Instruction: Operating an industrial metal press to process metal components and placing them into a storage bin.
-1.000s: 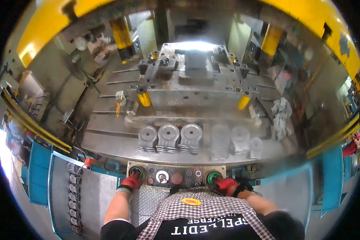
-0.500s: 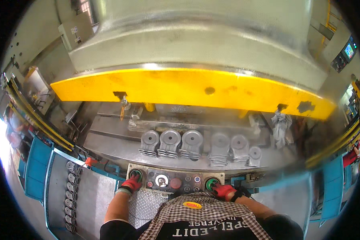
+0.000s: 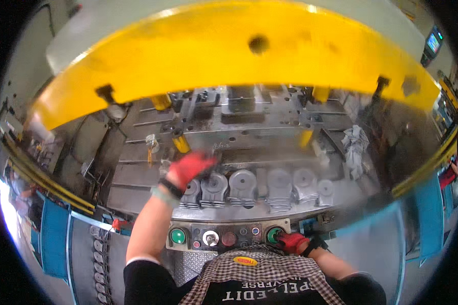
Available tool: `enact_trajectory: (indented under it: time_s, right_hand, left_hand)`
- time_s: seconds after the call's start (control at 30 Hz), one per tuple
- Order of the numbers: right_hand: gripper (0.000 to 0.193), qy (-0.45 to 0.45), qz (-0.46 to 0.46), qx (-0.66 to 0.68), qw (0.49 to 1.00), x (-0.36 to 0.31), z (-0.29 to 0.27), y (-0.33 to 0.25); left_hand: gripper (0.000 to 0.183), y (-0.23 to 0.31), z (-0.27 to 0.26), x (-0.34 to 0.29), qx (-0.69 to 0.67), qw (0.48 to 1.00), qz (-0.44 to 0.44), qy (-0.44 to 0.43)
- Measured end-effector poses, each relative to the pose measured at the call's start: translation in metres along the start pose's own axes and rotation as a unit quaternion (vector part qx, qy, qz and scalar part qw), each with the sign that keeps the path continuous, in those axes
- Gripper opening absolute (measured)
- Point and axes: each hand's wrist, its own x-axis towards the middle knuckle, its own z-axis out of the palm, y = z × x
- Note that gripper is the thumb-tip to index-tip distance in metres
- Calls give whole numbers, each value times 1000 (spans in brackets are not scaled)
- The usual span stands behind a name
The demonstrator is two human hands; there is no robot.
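Observation:
My left hand (image 3: 189,169), in a red glove, reaches forward above the stacked metal parts on the left. Motion smears its fingers, so I cannot tell whether it holds anything. Below it are stacks of grey, round-ended metal parts, one of them (image 3: 242,184) in the middle of the row. My right hand (image 3: 293,243), also in a red glove, rests at the right green button (image 3: 275,235) of the control panel (image 3: 244,230). Its fingers reach onto the button and hold nothing visible. The left green button (image 3: 177,236) is uncovered.
A yellow press beam (image 3: 213,48) hangs over the die (image 3: 239,122), which has yellow posts (image 3: 181,144). A grey cloth (image 3: 355,147) lies at the right. More metal parts line the left tray (image 3: 81,259). A blue frame (image 3: 417,223) stands at the right.
My left hand has left the left green button and moved forward over the parts. The yellow beam has risen in view, exposing the die. My right hand stays at its button.

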Motion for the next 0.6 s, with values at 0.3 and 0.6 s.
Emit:
enact_trajectory:
  time_s: [0.3, 0.6]
  right_hand:
    - [38, 214, 207, 199, 934, -37, -3, -8]
    - [46, 512, 148, 737, 415, -48, -54, 40]
  left_hand:
    - [97, 116, 1, 233, 325, 912, -182, 171]
    - [73, 60, -51, 267, 88, 960, -27, 265]
